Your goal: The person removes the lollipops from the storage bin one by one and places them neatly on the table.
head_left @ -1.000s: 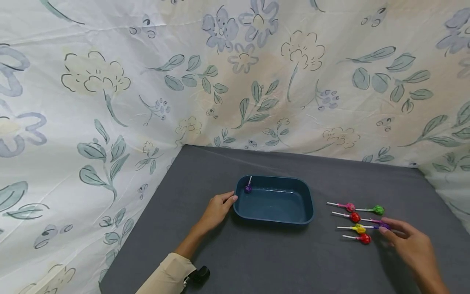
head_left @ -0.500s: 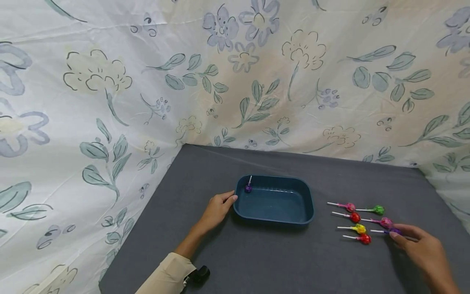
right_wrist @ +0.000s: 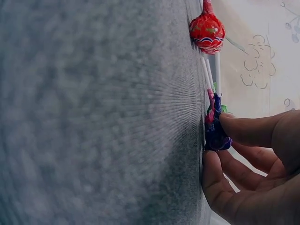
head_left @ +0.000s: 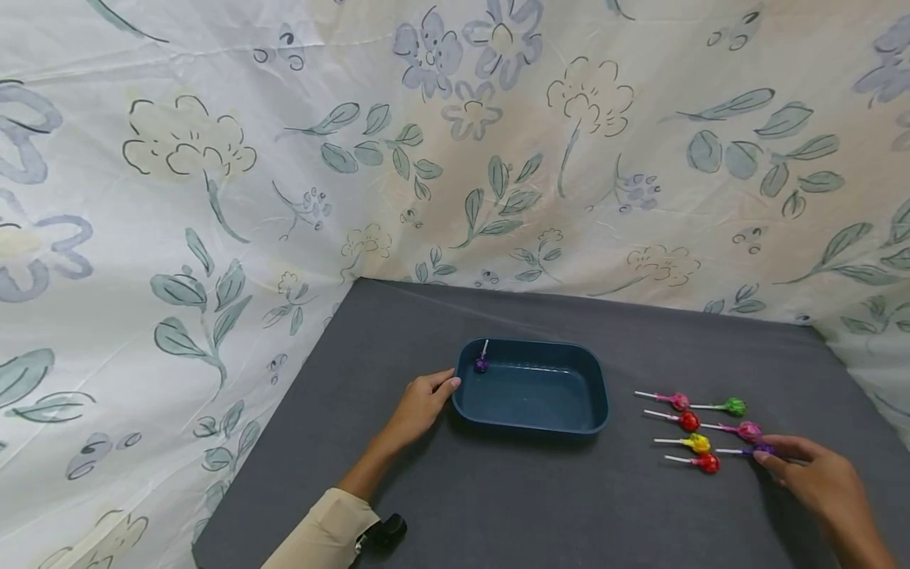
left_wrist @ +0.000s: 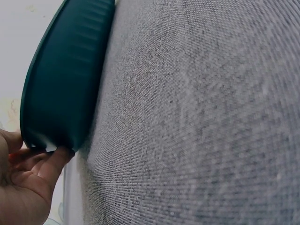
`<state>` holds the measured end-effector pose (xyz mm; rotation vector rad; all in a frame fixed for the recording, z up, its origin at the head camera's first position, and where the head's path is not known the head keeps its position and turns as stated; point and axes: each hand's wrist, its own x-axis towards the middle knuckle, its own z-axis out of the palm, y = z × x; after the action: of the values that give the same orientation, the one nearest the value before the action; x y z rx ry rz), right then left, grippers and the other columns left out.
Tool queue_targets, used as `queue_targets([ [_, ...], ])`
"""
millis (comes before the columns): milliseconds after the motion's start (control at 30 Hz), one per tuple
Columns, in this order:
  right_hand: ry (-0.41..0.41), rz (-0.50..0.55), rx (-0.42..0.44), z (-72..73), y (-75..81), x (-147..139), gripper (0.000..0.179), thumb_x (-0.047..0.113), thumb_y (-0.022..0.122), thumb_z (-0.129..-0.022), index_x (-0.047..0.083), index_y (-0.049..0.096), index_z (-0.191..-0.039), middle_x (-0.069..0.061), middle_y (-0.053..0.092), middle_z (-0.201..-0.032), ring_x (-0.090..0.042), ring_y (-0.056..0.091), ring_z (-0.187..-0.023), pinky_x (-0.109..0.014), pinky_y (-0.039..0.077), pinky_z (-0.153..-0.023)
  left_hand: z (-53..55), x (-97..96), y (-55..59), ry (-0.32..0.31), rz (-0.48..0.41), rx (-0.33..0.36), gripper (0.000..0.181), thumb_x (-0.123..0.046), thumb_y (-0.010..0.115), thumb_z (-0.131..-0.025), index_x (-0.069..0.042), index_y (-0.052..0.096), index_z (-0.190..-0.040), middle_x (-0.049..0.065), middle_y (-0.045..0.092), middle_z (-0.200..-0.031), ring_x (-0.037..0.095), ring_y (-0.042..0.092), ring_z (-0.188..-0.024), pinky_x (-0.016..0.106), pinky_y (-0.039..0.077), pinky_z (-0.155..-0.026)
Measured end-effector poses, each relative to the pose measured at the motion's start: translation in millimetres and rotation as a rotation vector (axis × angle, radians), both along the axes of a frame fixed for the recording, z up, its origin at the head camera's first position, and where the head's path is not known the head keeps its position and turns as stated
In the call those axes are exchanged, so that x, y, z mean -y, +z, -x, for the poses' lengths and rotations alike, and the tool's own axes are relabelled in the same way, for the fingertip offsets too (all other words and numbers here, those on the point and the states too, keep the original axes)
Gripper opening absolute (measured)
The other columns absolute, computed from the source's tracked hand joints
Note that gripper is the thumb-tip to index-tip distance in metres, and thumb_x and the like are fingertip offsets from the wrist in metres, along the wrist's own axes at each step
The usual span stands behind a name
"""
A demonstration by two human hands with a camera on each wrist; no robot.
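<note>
A dark blue tray (head_left: 529,395) stands on the grey cloth; in the left wrist view its outer wall (left_wrist: 65,79) looks green. My left hand (head_left: 419,407) holds its left end, the thumb at the rim and the fingers bent against the wall below. Inside the tray's far left corner lies a purple lollipop (head_left: 481,364). Over on the right, my right hand (head_left: 814,472) pinches the wrapped head of another purple lollipop (right_wrist: 216,133) between thumb and fingers, low at the cloth. Its white stick points left. A pink lollipop (head_left: 749,431) lies just beyond it.
Left of my right hand lie a pink lollipop (head_left: 680,401), a green lollipop (head_left: 735,407), a red lollipop (head_left: 689,421), a yellow lollipop (head_left: 699,443) and another red lollipop (head_left: 708,463). A flowered cloth (head_left: 498,197) hangs behind the table. A black object (head_left: 387,531) is at the left sleeve.
My right hand has moved right and slightly nearer with the purple lollipop, uncovering the pink one's head. Over the last half second it has barely moved. The left hand and tray stay put.
</note>
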<state>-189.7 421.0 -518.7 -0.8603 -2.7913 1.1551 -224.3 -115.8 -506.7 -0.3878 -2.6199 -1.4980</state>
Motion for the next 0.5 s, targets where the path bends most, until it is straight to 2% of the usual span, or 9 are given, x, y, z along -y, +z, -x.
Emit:
queue_targets([
  [167,-0.007,0.008,0.022,-0.1,-1.0,2.8,0.051,0.011,0.068,-0.104,-0.011,0.05,-0.146,-0.04,0.046,-0.142,-0.05,0.055,-0.109,-0.044,0.049,-0.069,-0.4,-1.1,1.7,0.007,-0.006,0.018,0.045,-0.025,0.056,-0.112,0.005,0.06,-0.145,0.019,0.067,-0.141,0.028,0.064,-0.128,0.054,0.05,-0.111],
  [333,-0.01,0.006,0.031,2.1,-3.0,2.5,0.051,0.011,0.068,-0.105,-0.012,0.049,-0.146,-0.041,0.045,-0.143,-0.054,0.051,-0.115,-0.051,0.049,-0.076,-0.4,-1.5,2.6,0.015,-0.003,0.025,0.044,-0.024,0.057,-0.112,0.004,0.06,-0.146,0.018,0.067,-0.141,0.025,0.064,-0.119,0.053,0.051,-0.111],
  [500,-0.011,0.001,0.028,3.1,-3.9,1.7,0.051,0.011,0.069,-0.104,-0.012,0.049,-0.145,-0.041,0.045,-0.143,-0.054,0.05,-0.115,-0.059,0.048,-0.083,-0.1,-1.2,2.7,0.008,-0.002,0.023,0.045,-0.025,0.056,-0.112,0.005,0.06,-0.146,0.02,0.064,-0.144,0.029,0.063,-0.131,0.054,0.049,-0.113],
])
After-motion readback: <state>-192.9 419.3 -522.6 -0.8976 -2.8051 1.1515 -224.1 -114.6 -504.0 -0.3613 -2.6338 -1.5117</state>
